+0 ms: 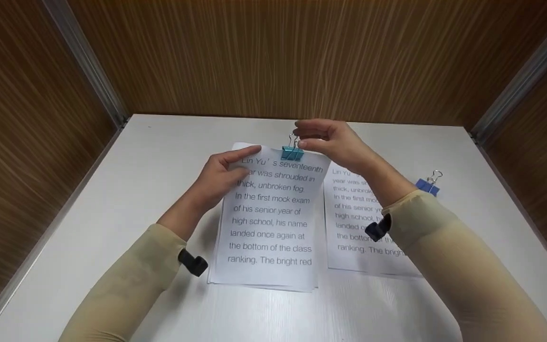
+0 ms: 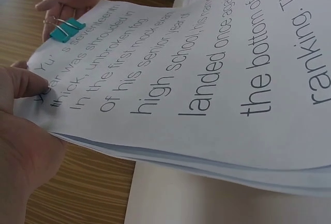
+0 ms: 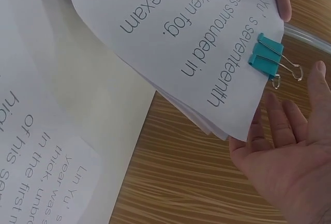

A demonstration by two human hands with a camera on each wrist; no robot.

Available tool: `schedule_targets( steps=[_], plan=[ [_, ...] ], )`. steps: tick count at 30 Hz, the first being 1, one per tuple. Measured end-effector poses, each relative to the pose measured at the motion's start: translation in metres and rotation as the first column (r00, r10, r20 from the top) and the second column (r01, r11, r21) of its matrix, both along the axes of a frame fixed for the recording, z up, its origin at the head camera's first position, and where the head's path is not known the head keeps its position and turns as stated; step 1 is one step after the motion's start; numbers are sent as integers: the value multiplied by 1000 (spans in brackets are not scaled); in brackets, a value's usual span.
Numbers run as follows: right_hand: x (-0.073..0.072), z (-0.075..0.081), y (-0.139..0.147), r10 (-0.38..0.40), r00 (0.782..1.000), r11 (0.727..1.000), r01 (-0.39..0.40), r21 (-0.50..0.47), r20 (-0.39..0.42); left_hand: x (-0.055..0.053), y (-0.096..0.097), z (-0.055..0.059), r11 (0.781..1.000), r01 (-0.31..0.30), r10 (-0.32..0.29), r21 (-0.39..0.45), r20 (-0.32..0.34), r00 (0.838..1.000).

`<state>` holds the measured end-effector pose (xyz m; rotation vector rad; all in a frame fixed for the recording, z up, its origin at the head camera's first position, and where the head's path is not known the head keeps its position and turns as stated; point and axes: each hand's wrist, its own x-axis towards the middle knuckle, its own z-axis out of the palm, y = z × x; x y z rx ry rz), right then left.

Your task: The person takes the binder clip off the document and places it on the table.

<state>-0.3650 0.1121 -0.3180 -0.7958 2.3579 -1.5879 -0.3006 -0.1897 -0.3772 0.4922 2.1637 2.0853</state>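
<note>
A stack of printed sheets (image 1: pixel 273 276) is lifted at its top end, with a teal binder clip (image 1: pixel 292 153) fixed on the top edge. My left hand (image 1: pixel 216 178) pinches the upper left side of this stack, the thumb over the print and other fingers behind. Close to the clip, my right hand (image 1: pixel 337 142) has its fingers apart and loosely bent. In the right wrist view the thumb of that right hand (image 3: pixel 282 167) stands away from the clip's wire handles, and some fingers pass behind the paper's top edge.
A second set of printed sheets (image 1: pixel 373 263) lies on the white table (image 1: pixel 159 142) to the right, partly under my right forearm. A blue binder clip (image 1: pixel 428 186) is at its upper right. Wood-grain panels (image 1: pixel 273 57) enclose the table at the back and sides.
</note>
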Motion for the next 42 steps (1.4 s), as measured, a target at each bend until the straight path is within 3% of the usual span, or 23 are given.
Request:
schedule_targets(
  steps=[17, 33, 42],
  plan=[
    [1, -3, 2, 21, 999, 997, -25, 75, 44, 1, 1, -2, 1000, 7, -7, 7, 7, 1000],
    [6, -3, 1, 31, 999, 1000, -31, 1, 43, 0, 2, -3, 1000, 21, -21, 11, -1, 1000],
    [6, -3, 1, -31, 999, 998, 30, -56, -12, -3, 1, -7, 1000, 5, -5, -4, 2, 1000]
  ],
)
